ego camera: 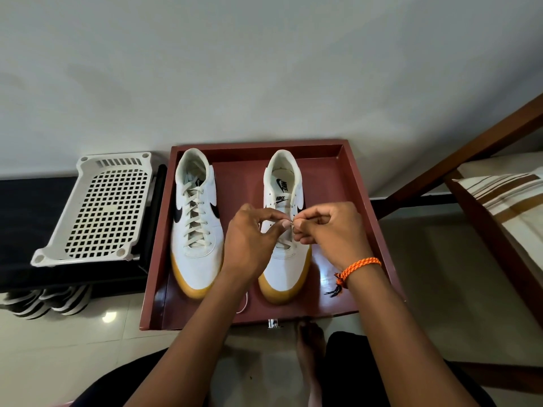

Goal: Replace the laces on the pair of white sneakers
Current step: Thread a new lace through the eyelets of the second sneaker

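1. Red tray [338,177] sits on the tiled floor [88,333] against a pale wall; two white sneakers lie in it side by side, toes toward the person.
2. Left sneaker [196,224] – fully laced with a cream lace [195,218], tan sole at the toe.
3. Right sneaker [286,259] – upper eyelets bare, tongue and insole logo showing; its lace [284,241] crosses only the lower eyelets, partly hidden by the hands.
4. Left hand [249,245] hovers over the right sneaker, thumb and forefinger pinching the lace end.
5. Right hand [332,230] meets it just beside, fingers curled, pinching the same lace end at the tip; orange cord bracelet [360,267] on the wrist.
6. A loose loop of lace [243,304] lies in the tray near the front edge, below the left forearm.
7. White perforated rack [102,207] rests on a dark surface left of the tray; striped sandals [44,301] beneath it.
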